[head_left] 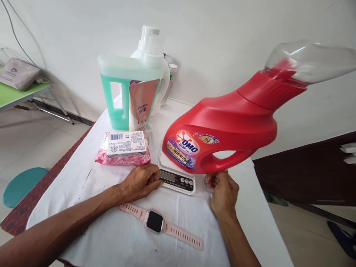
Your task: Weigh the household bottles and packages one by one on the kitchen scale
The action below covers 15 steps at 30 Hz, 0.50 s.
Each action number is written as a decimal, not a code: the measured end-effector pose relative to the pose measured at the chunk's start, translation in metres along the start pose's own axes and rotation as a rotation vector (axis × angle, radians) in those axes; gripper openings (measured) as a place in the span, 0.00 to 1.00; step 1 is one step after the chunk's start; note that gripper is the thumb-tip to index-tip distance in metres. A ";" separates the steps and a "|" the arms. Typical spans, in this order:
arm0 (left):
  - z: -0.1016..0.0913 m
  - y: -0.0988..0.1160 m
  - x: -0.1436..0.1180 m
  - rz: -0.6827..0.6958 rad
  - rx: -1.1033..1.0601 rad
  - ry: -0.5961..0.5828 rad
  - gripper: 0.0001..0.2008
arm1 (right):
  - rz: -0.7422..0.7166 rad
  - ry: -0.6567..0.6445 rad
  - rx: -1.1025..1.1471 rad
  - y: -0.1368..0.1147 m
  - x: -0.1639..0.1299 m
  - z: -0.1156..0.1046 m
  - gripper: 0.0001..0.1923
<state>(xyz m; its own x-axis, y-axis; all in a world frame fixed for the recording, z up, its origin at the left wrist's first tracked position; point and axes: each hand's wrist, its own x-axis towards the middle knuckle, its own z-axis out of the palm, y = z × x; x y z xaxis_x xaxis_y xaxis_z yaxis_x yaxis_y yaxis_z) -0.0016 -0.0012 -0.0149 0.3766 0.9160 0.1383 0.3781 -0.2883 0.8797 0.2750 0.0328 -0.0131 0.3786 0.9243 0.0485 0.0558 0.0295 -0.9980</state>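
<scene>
A small white digital scale (178,181) with a dark display and round buttons lies on the cloth. On its platform stands a red OMO detergent jug (222,122), appearing to lean right, with a clear plastic bottle (308,61) upside down over its cap. My left hand (143,180) rests closed by the scale's left edge, its thumb at the front corner. Below the jug's handle, my right hand (224,191) is curled closed, just right of the scale. Neither hand visibly holds anything. A pink smartwatch (154,221) lies flat in front of the scale.
Behind my left hand, a white box (126,142) lies on a pink packet (122,159). Farther back stand a Rejoice pouch (141,105), a green liquid jug (107,98) and a white pump bottle (150,46) near the wall. A teal stool (25,187) is at left.
</scene>
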 end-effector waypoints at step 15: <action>-0.001 0.006 0.003 -0.032 -0.006 -0.020 0.08 | -0.256 -0.118 0.191 -0.089 0.026 0.041 0.30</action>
<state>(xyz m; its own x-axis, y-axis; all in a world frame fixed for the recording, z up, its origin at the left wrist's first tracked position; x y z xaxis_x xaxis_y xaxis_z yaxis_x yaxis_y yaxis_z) 0.0010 -0.0002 -0.0092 0.3814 0.9189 0.1009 0.3853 -0.2572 0.8862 0.2419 0.0698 0.0750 0.2642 0.9151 0.3046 -0.0430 0.3267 -0.9442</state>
